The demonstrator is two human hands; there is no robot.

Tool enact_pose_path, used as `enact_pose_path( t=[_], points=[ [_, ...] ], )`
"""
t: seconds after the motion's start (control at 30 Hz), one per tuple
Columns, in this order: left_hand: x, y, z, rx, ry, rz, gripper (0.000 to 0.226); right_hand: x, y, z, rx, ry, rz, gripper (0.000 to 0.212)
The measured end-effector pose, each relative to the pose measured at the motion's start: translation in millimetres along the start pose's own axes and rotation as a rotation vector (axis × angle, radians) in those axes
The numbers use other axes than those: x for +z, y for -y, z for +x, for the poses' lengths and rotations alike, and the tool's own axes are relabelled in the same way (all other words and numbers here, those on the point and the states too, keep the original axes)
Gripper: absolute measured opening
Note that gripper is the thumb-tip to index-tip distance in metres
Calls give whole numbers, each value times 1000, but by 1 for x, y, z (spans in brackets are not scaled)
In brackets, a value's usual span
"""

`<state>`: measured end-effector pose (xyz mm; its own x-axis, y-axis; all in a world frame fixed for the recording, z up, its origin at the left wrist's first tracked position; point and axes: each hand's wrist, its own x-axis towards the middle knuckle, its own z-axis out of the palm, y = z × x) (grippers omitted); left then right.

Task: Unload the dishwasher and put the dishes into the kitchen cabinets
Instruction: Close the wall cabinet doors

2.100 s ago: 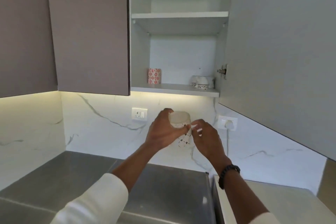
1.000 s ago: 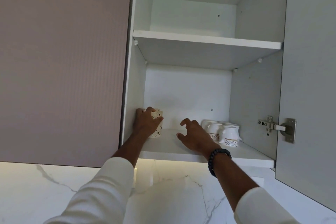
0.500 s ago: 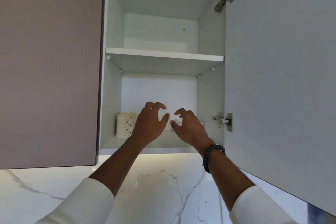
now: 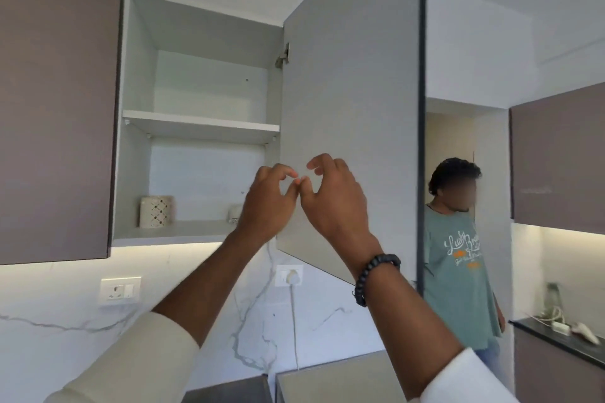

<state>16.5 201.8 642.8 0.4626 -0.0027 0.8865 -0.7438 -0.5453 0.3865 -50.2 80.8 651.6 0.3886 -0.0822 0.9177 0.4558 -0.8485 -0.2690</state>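
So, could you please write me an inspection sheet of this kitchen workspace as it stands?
Surface: lower cabinet shelf, bare in the middle; upper shelf shows nothing from below.
Job's things: patterned cup upright at the shelf's left; another cup partly hidden by the hand.
Clutter: small items on the dark counter at right.
Hands: left hand and right hand raised, empty, thumbs touching.
Cables: white cord hanging from the wall socket.
Surroundings: cabinet door open; a bystander beyond it.
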Motion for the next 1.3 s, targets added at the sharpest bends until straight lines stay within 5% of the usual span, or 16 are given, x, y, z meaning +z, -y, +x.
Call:
enact_pose_path(
  t=[0.27,0.33,0.47,0.7,0.9,1.03,1.2,1.3],
  points=[
    [39,-129,-39,105,28,-89,21,-117,-39,-30,10,-406,-207,37],
    [46,-146,-46,114,67,-63,27,-129,-59,-36,136,-324,-71,42],
    [48,-158,-49,174,110,45,35,-133,-86,-49,366,165,309,43],
    [-2,-114,-42,97,89,232,40,-106,-87,-53,549,96,481,45],
    [-49,-67,-46,96,19,299,44,-74,-47,-66,377,-20,347,29],
    [-75,-55,-53,152,-54,251,47,-14,16,-82,138,-1,503,34],
    [-137,1,-57,-5,-195,353,61,78,95,-87,-57,238,526,44],
    [-182,51,-59,-98,-141,581,64,140,116,-80,-180,415,332,56]
  ],
)
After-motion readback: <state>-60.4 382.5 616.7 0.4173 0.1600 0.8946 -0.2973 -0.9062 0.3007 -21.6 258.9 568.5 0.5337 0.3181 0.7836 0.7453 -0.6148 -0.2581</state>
